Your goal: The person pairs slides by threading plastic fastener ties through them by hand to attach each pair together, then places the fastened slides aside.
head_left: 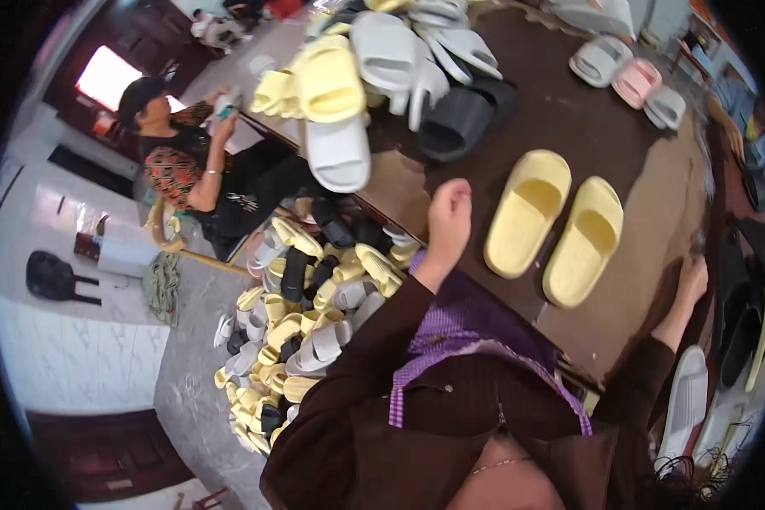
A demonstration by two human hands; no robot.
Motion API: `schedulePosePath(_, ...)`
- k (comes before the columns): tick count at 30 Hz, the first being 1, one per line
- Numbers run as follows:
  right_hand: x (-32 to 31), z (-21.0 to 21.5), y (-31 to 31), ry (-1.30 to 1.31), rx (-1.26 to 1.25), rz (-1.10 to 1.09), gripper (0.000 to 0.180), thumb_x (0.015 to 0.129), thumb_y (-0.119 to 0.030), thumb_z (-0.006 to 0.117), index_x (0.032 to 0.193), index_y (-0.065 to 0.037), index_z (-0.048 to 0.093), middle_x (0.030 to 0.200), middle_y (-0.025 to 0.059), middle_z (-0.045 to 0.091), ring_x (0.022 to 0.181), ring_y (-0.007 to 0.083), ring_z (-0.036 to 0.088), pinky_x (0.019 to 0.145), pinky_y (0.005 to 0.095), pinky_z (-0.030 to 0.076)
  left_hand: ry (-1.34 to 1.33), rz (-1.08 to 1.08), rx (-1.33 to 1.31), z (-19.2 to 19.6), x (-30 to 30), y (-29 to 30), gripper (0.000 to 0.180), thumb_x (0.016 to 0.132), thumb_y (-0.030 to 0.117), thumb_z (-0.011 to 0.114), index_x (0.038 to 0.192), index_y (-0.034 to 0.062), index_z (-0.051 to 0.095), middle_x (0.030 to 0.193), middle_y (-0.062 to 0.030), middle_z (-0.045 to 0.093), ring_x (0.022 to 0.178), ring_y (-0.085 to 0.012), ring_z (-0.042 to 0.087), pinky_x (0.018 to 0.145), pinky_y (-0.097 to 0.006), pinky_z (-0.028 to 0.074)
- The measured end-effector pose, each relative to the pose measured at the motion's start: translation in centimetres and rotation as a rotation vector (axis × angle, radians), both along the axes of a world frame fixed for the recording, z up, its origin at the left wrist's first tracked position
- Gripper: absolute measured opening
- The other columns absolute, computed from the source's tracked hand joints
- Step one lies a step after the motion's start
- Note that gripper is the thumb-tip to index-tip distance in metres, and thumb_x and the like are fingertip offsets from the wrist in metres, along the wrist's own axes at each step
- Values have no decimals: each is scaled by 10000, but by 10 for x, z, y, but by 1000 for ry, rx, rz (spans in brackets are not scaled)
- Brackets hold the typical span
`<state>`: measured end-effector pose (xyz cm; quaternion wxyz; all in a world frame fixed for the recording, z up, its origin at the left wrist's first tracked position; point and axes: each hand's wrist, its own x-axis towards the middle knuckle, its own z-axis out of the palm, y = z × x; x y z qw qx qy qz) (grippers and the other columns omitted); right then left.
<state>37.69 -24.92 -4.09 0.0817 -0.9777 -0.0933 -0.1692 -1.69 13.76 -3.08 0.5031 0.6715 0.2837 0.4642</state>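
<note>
Left hand (pixel 449 223) grip's curled, nothing showing; right hand (pixel 694 279), can't tell. One careless left swing could knock those yellow slide sandals (pixel 529 212) across the desk (pixel 561 119).

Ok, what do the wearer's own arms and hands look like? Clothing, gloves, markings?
Both arms wear plain dark brown long sleeves, the left sleeve and the right sleeve, each ending short of the hand. No printed pattern shows on either. The left hand and right hand are ungloved. No watch or bracelet visible; rings too small to tell.
</note>
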Motion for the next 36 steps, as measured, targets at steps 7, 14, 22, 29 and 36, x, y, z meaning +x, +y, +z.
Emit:
schedulePosePath(7,-34,43,36,177,-97,-85,311,829,-297,473,977,-64,616,1025,187,610,948,366,585,789,459,474,-122,-178,-88,61,18,-29,186,855,4,519,1035,-32,552,972,-90,599,869,-150,576,793,-255,469)
schedulePosePath(14,-37,45,38,-192,58,-39,144,758,-177,535,742,-90,648,797,133,641,785,318,615,672,440,485,-12,-412,-94,72,29,-75,209,870,-20,457,1068,-50,515,1005,-92,565,938,-160,553,834,-263,433)
schedulePosePath(22,-51,50,37,-367,382,105,133,723,-165,552,703,-61,631,754,144,632,734,324,615,626,396,483,36,-656,-93,91,60,-102,208,874,-1,482,1074,-51,511,1020,-87,558,932,-147,551,841,-253,427)
schedulePosePath(29,-54,58,57,-195,732,277,112,740,-127,573,795,-45,627,807,166,615,768,316,603,673,375,481,163,-891,-97,103,106,-126,230,867,49,518,1069,-59,529,952,-67,577,881,-118,549,787,-238,443)
schedulePosePath(36,-106,82,79,11,823,433,97,836,-79,545,861,13,561,732,106,547,687,141,497,639,273,429,133,-1117,-575,99,179,-142,256,841,208,533,969,-14,540,782,-57,574,640,-128,565,564,-240,483)
